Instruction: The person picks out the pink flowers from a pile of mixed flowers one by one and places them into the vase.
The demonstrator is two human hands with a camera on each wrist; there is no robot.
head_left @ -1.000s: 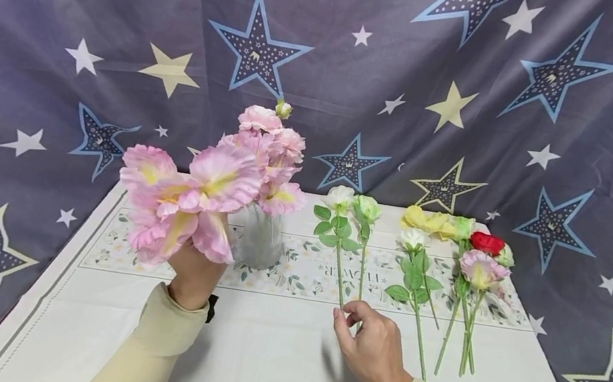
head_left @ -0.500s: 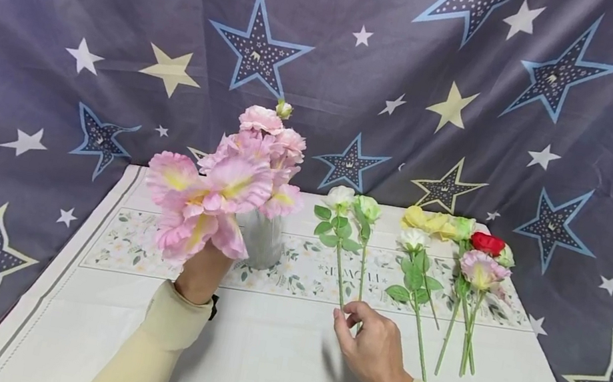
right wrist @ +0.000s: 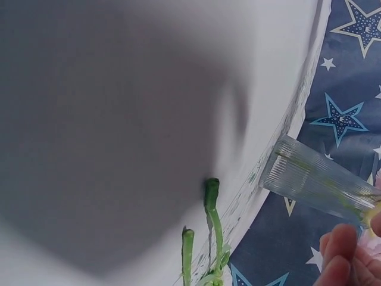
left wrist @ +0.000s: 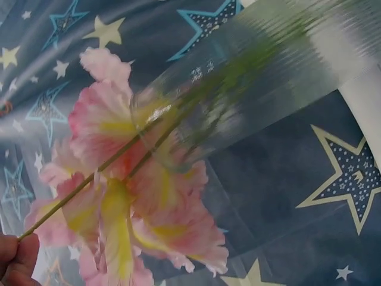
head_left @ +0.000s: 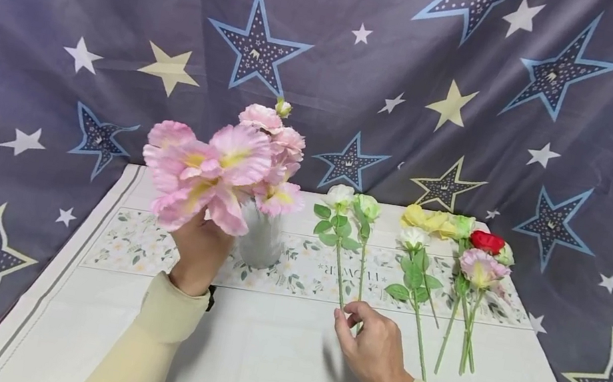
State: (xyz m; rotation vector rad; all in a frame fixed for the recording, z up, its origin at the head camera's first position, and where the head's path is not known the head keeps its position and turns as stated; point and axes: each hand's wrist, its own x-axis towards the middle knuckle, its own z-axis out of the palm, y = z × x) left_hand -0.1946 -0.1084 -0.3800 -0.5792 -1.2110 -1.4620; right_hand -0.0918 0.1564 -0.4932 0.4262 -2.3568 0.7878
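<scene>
My left hand (head_left: pixel 203 251) grips the stem of a pink iris (head_left: pixel 206 171) just under its bloom, left of a ribbed clear glass vase (head_left: pixel 260 244). In the left wrist view, the iris stem (left wrist: pixel 62 205) runs from my fingertips to the vase's mouth; how far it is inside I cannot tell. Pink flowers (head_left: pixel 290 144) stand in the vase. My right hand (head_left: pixel 374 348), loosely curled, is over the lower stems of a white rose (head_left: pixel 340 198) and a pale green rose (head_left: pixel 367 208). Both stem ends (right wrist: pixel 211 187) show apart from its fingers.
On the right lie another white rose (head_left: pixel 413 238), yellow flowers (head_left: pixel 429 221), a red rose (head_left: pixel 487 242) and a pink-purple flower (head_left: pixel 482 269). A floral-printed runner (head_left: pixel 139 247) crosses the white table (head_left: pixel 266 360). A starry curtain (head_left: pixel 326 73) hangs behind.
My left hand brought the pink iris rightward toward the vase, then raised it slightly and shifted it a little left. My right hand has stayed in place.
</scene>
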